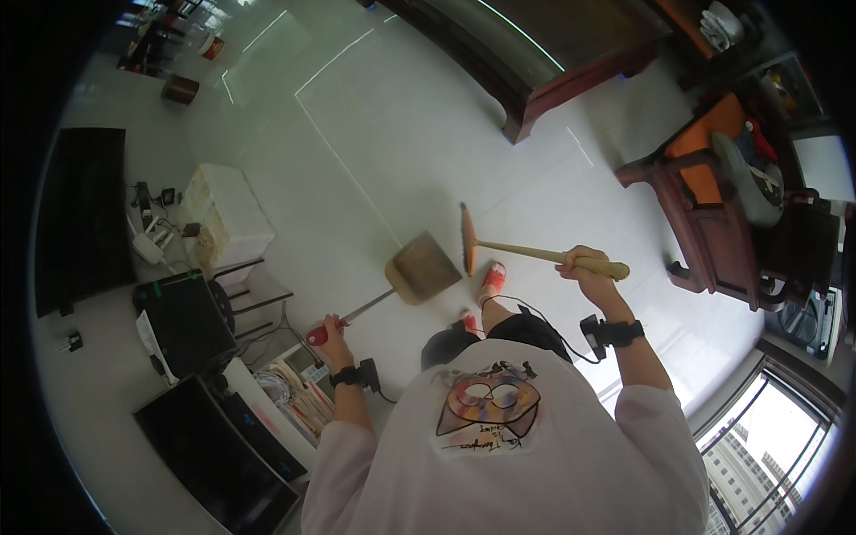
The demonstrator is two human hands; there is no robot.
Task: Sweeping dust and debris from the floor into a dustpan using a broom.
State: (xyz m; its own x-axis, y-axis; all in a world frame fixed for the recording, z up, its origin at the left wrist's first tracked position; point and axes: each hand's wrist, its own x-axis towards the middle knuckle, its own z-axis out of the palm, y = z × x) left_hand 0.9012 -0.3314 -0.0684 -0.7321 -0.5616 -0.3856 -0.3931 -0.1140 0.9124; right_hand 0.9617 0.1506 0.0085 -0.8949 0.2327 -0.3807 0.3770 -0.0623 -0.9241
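Note:
My left hand (pixel 330 338) grips the red-ended handle of a long-handled dustpan (pixel 422 269). The dustpan's brownish scoop is low over the pale floor, ahead of my feet; whether it touches the floor is unclear. In my right hand (pixel 586 266) is the yellowish handle of a broom (pixel 528 251). Its orange head with dark bristles (pixel 469 241) stands just right of the scoop's open edge, with a small gap between them. Both hands wear black straps with small devices at the wrists. What lies inside the scoop is too blurred to tell.
A dark wooden table (pixel 535 100) stands ahead, and a wooden armchair (pixel 715 221) with an orange cushion is on the right. Leftward are a white foam box (pixel 231 214), cables, a black case (pixel 184 324) and a dark screen (pixel 214 455). A barred window (pixel 769 441) is at lower right.

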